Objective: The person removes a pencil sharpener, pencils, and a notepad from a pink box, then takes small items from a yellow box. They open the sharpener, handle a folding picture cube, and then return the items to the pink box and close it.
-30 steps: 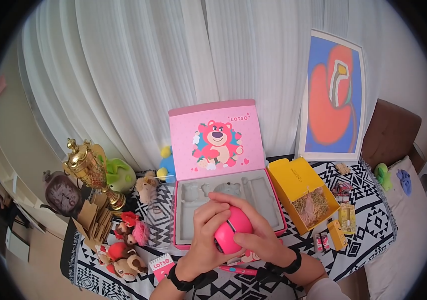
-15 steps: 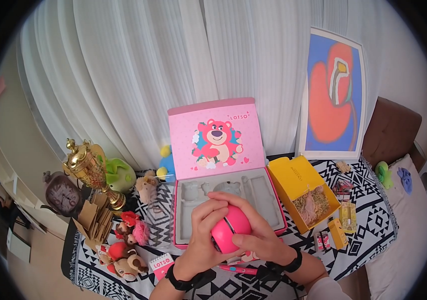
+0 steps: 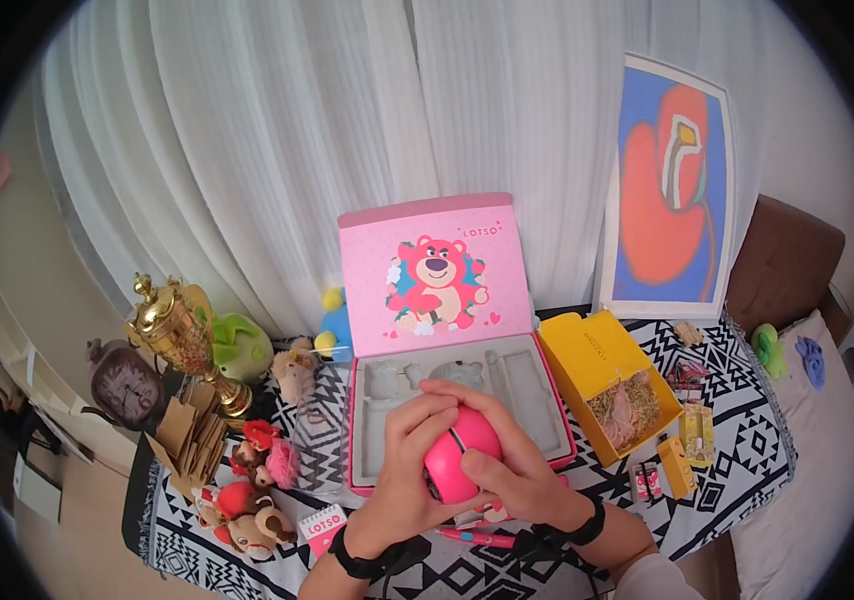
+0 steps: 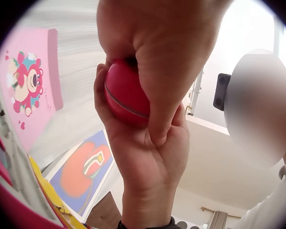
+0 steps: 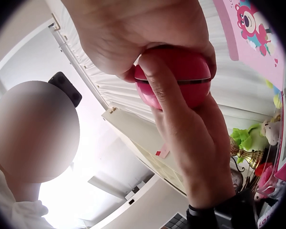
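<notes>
Both hands hold a glossy hot-pink rounded thing [image 3: 452, 470] with a thin dark-metallic seam round it, like a hinged hard case; its kind I cannot tell. In the head view the left hand [image 3: 407, 465] wraps its left side, with fingers over the top. The right hand [image 3: 522, 475] cups its right side, and the thumb lies across the front by the seam. Seen from the left wrist, the pink shell [image 4: 126, 93] sits between the two palms. The right wrist view shows the seam closed along the shell [image 5: 181, 90].
Behind the hands stands an open pink bear-print box [image 3: 437, 285] with a grey moulded tray [image 3: 527, 390]. To its right are a yellow box [image 3: 587, 350] and small packs. Leftward are a gold trophy [image 3: 172, 330], plush toys [image 3: 257, 525] and a notepad [image 3: 322, 525]. A pink pen [image 3: 487, 538] lies near the wrists.
The right thumb has slid slightly up across the pink thing's front, towards the seam. Both hands keep their grip in nearly the same place; nothing else has moved.
</notes>
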